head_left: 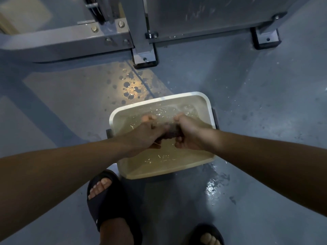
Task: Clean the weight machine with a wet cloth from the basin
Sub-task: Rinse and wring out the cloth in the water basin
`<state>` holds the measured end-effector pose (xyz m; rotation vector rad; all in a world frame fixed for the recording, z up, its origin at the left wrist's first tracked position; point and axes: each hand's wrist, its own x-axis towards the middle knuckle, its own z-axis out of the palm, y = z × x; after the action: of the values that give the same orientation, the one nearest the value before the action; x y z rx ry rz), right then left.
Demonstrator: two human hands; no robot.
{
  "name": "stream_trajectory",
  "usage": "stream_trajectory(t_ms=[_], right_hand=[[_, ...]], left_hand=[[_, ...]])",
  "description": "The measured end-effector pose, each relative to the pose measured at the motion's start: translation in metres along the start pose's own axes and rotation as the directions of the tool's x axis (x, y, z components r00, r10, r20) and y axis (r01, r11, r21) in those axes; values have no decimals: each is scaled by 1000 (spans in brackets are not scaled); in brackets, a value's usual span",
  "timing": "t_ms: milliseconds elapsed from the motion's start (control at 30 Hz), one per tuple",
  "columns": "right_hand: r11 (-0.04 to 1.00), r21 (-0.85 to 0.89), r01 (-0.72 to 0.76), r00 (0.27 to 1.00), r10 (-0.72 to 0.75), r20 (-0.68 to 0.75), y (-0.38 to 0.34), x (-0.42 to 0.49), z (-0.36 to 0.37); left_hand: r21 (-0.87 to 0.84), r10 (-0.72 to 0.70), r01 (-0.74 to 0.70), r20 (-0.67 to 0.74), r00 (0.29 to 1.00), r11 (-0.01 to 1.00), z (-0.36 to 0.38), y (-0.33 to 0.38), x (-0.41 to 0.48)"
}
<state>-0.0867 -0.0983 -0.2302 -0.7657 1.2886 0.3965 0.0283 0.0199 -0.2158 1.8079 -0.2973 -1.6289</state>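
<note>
The grey weight machine (141, 32) stands beyond the basin (177, 101), a pale tub of cloudy water over which both forearms reach, left hand (146, 136) and right hand (190, 134) knuckles-up, each clenched round one end of the dark cloth (170, 133) bunched between them.
</note>
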Motion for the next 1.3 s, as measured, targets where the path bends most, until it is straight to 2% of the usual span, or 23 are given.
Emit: stream_trajectory(t_ms=[67,167,233,300,367,433,500,567,633,733,867,967,1100,1133,1167,1233,1267,1300], right_hand=[[993,122,5,997,-14,76,2,-2,-2],[990,83,117,977,-130,172,8,-6,-2],[979,-1,204,971,-202,129,9,-5,-2],[959,-118,259,966,-254,55,7,-4,-1],[932,-232,280,957,-290,-9,4,-6,-1],[915,-278,291,951,-308,-18,3,-10,0],[893,-318,320,946,-318,60,2,-13,1],[862,-352,364,931,-328,161,2,-13,2],[843,-368,391,920,-362,149,4,-7,0],[867,-266,422,906,-415,85,6,1,-5],[893,-80,443,884,-420,205,3,-6,-8],[901,-90,425,901,-411,141,1,-11,-8],[945,26,325,943,-323,-81,6,-2,-10],[948,3,317,939,-313,-140,6,1,-10],[948,-92,304,932,-316,-174,5,0,-11],[892,-346,291,930,-349,-117,3,-5,-12],[859,-410,308,932,-359,-52,2,-8,-9],[855,-434,285,946,-324,-17,3,-7,-9]], left_hand=[[103,80,-82,15,997,991,-2,-9,1],[162,97,-78,-116,988,984,-1,-13,8],[160,77,-56,-129,989,986,-2,-11,10],[137,46,-36,-67,997,990,-4,-7,7],[107,-4,9,-47,999,994,-7,-5,5],[-36,-69,67,-53,996,997,-7,-2,5],[-202,-108,90,-79,991,975,-7,1,6],[-219,-104,74,-129,986,973,-7,4,7],[-215,-73,45,-123,990,975,-8,7,6],[-222,-68,61,-24,997,973,-9,12,4],[-144,-45,54,64,997,988,-3,18,0],[-144,-16,7,-62,998,990,-4,13,5],[-78,-40,24,-211,977,997,-5,10,10],[-13,-46,44,-263,964,999,-5,11,12],[50,-42,61,-314,949,997,-5,11,14],[81,-73,108,-352,933,991,-7,12,18],[8,-126,135,-294,947,991,-6,14,18],[-89,-174,161,-165,971,983,-4,15,15]])
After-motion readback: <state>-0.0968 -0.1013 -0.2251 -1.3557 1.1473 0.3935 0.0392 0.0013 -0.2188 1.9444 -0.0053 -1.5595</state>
